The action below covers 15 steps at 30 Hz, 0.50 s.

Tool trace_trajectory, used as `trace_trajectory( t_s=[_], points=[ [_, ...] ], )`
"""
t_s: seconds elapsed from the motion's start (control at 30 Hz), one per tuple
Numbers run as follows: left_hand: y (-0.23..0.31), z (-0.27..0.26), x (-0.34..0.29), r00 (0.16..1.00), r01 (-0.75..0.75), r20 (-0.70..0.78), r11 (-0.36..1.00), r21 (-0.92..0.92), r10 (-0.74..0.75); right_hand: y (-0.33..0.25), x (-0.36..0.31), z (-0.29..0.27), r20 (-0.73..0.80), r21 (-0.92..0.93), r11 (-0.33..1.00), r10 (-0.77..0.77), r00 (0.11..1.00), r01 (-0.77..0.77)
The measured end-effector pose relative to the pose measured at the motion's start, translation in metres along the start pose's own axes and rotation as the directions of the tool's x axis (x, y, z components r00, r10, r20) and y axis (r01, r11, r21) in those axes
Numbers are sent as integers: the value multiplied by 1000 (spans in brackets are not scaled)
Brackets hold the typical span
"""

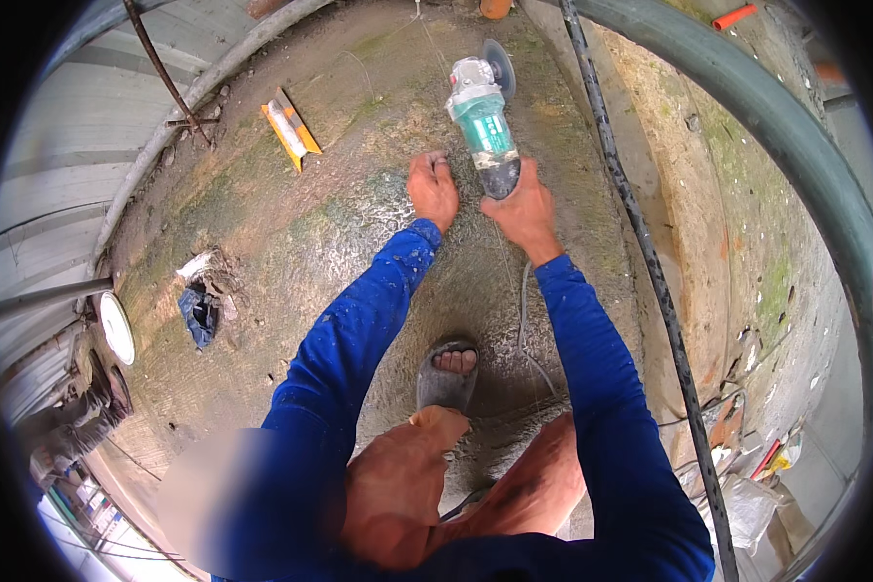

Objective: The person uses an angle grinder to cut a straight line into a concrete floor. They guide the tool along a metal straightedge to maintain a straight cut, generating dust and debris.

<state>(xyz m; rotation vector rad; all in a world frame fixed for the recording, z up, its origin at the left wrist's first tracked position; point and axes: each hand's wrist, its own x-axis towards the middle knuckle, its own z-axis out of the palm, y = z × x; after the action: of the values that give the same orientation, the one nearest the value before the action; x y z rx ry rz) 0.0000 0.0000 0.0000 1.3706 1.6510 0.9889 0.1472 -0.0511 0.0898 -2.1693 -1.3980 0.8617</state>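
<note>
My right hand (528,212) is wrapped round the dark rear end of a green angle grinder (487,129). The grinder points away from me, its dusty metal head farthest off. A round cutting disc (500,68) stands on edge at the right side of that head. Just left of the grinder is my left hand (433,189), apart from it, with the fingers curled in. Whether anything small sits in those fingers is hidden. A grey cord (524,320) trails from near my right wrist toward my feet.
An orange-and-white packet (291,130) lies on the wet concrete floor (359,252) at far left. Nearer left are dark blue crumpled plastic (198,315) and a white round lid (116,328). A speckled black pole (640,233) slants down the right side, beside a thick grey pipe (776,136).
</note>
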Motion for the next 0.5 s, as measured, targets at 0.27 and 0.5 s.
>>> trace_trajectory(
  t_s=[0.27, 0.5],
  points=[
    [31, 81, -37, 963, 233, 231, 867, -440, -142, 31, -2, -30, -88, -15, 1000, 3, 996, -4],
    [45, 88, -61, 958, 164, 201, 967, 197, -204, 54, -10, -37, -128, -13, 1000, 0, 992, -2]
  ],
)
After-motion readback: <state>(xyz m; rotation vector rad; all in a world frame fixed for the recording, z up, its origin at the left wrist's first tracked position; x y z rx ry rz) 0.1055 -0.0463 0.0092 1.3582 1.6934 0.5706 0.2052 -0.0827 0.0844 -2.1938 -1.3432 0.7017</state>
